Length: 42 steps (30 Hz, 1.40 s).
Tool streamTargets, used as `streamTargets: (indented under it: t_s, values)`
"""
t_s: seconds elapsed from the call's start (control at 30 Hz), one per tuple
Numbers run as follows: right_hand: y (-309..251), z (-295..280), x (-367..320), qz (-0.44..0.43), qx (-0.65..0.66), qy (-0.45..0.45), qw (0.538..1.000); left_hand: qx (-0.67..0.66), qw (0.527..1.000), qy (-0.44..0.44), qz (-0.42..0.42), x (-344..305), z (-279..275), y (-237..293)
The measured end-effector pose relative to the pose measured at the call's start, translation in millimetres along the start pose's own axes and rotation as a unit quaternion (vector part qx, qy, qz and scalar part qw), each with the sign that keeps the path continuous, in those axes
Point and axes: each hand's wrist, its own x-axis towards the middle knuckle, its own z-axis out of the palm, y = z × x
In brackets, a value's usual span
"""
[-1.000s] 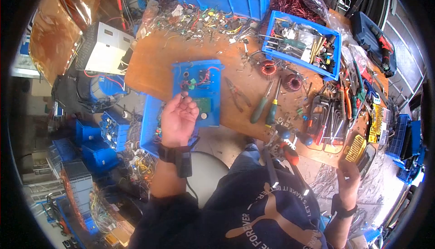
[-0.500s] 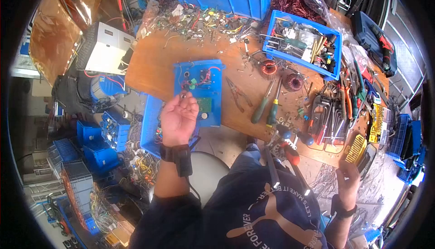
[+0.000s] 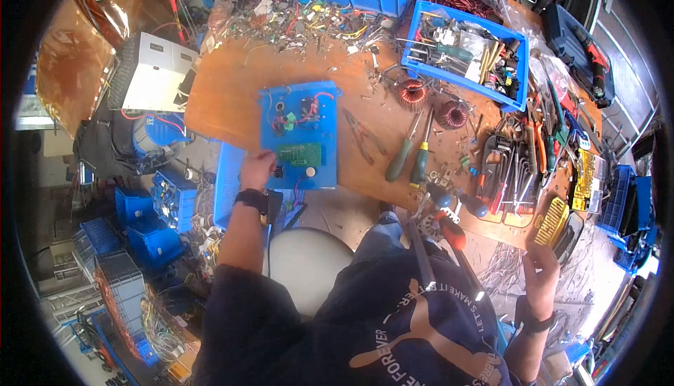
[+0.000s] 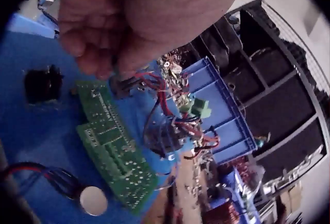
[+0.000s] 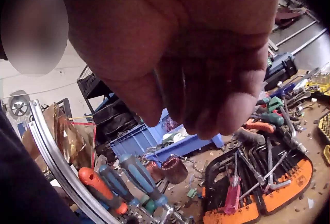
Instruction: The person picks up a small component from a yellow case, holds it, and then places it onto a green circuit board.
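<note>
My left hand (image 3: 258,169) is over the left edge of a blue panel (image 3: 324,175). In the left wrist view its fingers curl and the thumb meets the fingertips, with a small dark part (image 4: 115,63) between them; its kind I cannot tell. On the panel, right by the hand, lie a green circuit board (image 3: 300,154) and a black component (image 4: 44,85). A round silver disc (image 4: 94,201) with wires sits below the board, and red and black wires (image 4: 164,97) run above it. My right hand (image 3: 541,273) hangs loosely curled beside the table's right edge, holding nothing.
Pliers (image 3: 364,136), two green-handled screwdrivers (image 3: 400,161) and copper coils (image 3: 451,114) lie right of the panel. Behind them stands a blue bin of parts (image 3: 463,49). Hex keys (image 3: 519,179) and clamps (image 3: 449,228) line the right side; wire scraps (image 3: 316,28) cover the back.
My left hand has moved left and slightly down from over the panel, uncovering the black component and lower wires. The head view has shifted slightly. My right hand has stayed put.
</note>
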Motion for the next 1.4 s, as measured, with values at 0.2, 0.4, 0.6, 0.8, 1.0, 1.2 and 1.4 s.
streamTargets:
  t_s: [0.2,0.4,0.6,0.8,1.0,1.2,1.4]
  values:
    - [-2,5,-1,-0.015,0.006,0.023,1.000,0.300,0.924,0.106,0.210,27,7,-29]
    - [-2,5,-3,-0.020,-0.005,0.024,0.999,0.332,0.909,0.105,0.229,27,7,-27]
    - [-2,6,-4,-0.007,0.011,0.021,1.000,0.346,0.904,0.098,0.230,25,7,-23]
    - [-4,7,-3,-0.001,0.016,0.016,1.000,0.381,0.888,0.073,0.248,19,10,-16]
    - [-6,6,-4,-0.005,0.013,0.011,1.000,0.406,0.871,0.064,0.268,18,13,-16]
    - [0,9,-6,-0.021,0.008,0.014,1.000,0.476,0.828,0.044,0.294,19,14,-13]
    - [-1,9,-7,-0.014,0.020,0.002,1.000,0.437,0.854,0.053,0.277,23,14,-15]
